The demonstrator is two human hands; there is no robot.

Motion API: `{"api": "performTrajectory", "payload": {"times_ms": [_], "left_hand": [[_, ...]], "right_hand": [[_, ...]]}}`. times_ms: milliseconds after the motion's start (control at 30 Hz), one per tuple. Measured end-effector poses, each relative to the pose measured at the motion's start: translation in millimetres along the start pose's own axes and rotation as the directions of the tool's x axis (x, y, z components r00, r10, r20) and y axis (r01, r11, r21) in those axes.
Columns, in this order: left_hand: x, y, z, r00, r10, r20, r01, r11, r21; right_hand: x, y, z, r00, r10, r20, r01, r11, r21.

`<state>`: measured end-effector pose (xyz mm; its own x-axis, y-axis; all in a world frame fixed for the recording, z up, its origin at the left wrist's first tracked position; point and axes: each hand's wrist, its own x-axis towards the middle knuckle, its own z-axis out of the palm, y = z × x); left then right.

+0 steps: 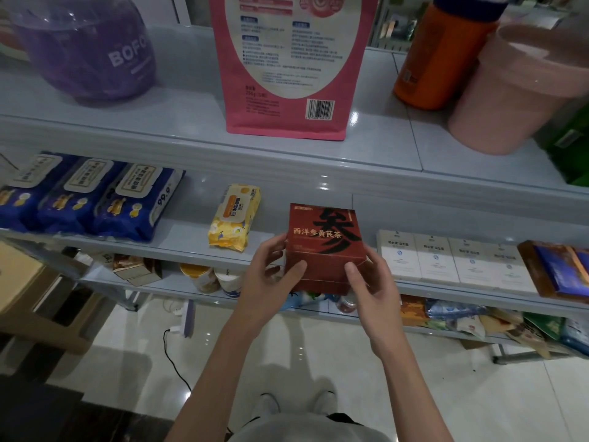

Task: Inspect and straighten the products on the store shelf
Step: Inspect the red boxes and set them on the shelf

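A dark red tea box (pixel 322 242) with gold and black characters is held at the front edge of the middle shelf (pixel 178 247). My left hand (pixel 271 275) grips its left side, thumb on the front face. My right hand (pixel 371 279) grips its right side, thumb on the front as well. The box tilts slightly back, and whether its base touches the shelf is hidden by my hands.
On the middle shelf lie blue wipe packs (pixel 134 202) at left, a yellow wipe pack (pixel 234 216), white boxes (pixel 446 260) and a brown-blue box (pixel 557 269) at right. Above stand a purple jar (pixel 86 49), pink bag (pixel 287 65), orange bottle (pixel 439 55), pink bucket (pixel 516 90).
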<state>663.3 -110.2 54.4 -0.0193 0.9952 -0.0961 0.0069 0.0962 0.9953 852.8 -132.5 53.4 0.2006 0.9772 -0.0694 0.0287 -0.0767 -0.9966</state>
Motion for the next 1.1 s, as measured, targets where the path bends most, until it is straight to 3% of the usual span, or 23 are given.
{"api": "performTrajectory", "payload": {"times_ms": [400, 867, 1100], "left_hand": [[3, 3, -1, 0.998, 0.067, -0.002, -0.066, 0.984, 0.163], [0, 1, 3, 0.997, -0.064, -0.035, 0.062, 0.997, -0.042], [-2, 1, 2, 1.0, -0.013, -0.018, 0.012, 0.999, -0.046]], "right_hand": [[2, -5, 1, 0.997, 0.07, -0.024, -0.069, 0.996, 0.055], [-1, -11, 5, 0.99, -0.086, 0.111, 0.101, 0.985, -0.137], [-4, -17, 8, 0.993, -0.07, 0.096, 0.081, 0.991, -0.11]]}}
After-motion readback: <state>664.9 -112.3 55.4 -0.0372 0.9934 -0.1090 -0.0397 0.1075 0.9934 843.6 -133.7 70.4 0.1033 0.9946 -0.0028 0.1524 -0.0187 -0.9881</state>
